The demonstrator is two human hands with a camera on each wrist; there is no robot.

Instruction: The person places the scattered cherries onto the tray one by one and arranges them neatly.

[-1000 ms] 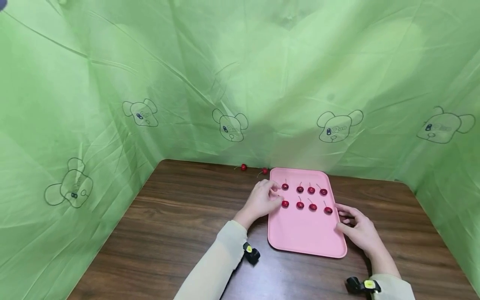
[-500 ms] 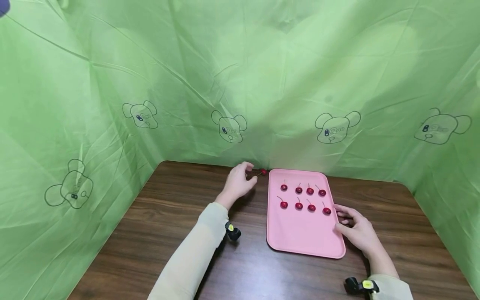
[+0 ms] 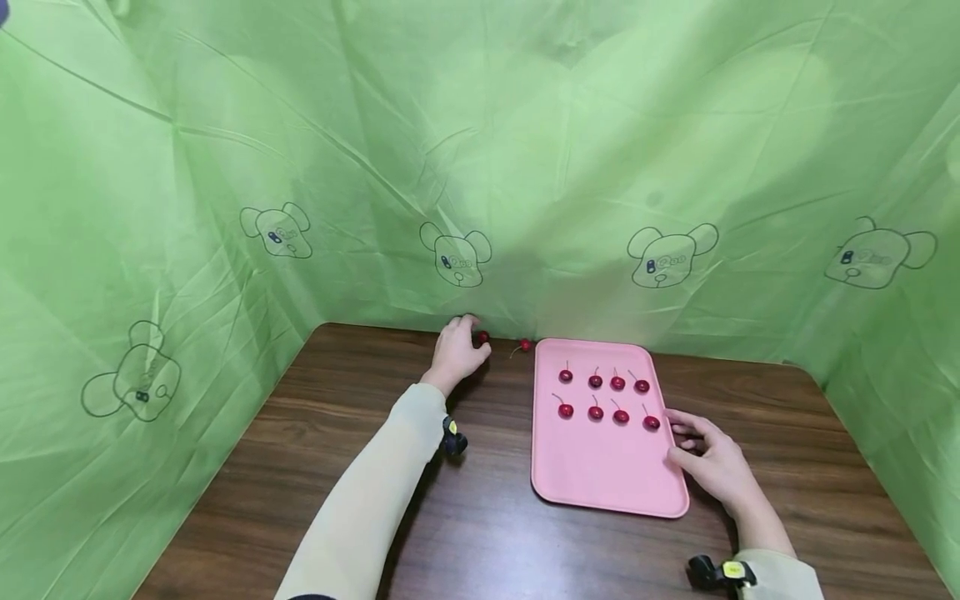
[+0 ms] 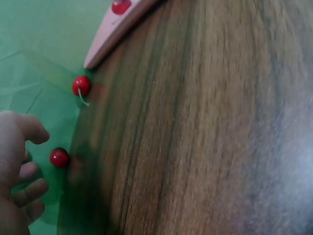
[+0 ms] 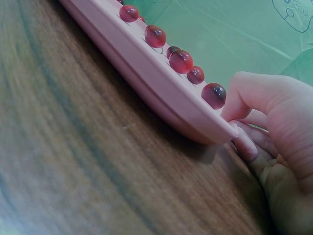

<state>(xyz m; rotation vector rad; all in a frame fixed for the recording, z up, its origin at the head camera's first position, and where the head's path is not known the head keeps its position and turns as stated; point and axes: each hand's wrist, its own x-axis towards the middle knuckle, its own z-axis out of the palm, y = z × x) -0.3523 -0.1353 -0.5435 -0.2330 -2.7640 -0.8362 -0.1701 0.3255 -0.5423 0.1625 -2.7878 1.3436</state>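
Observation:
At the back edge of the table, my left hand [image 3: 456, 352] reaches toward a red cherry [image 3: 483, 337], thumb and fingers spread on either side of it. The left wrist view shows a gap between the fingertips and that cherry [image 4: 59, 157]. A second cherry [image 3: 525, 344] with a green stem lies just right of it, beside the tray. My right hand [image 3: 712, 462] grips the right edge of the pink tray [image 3: 607, 479], thumb at the rim. On the tray, several stemmed cherries stand in two rows, one of them a dark red cherry [image 5: 213, 95] close to the right fingers.
The dark wooden table [image 3: 360, 400] runs back to a green cloth [image 3: 525, 167] that hangs behind it and at both sides. Cartoon heads are drawn on the cloth. The near part of the tray is bare pink surface.
My left hand has left a cherry in the front row's left end on the tray and moved left and back to the table's far edge. The right hand stays on the tray.

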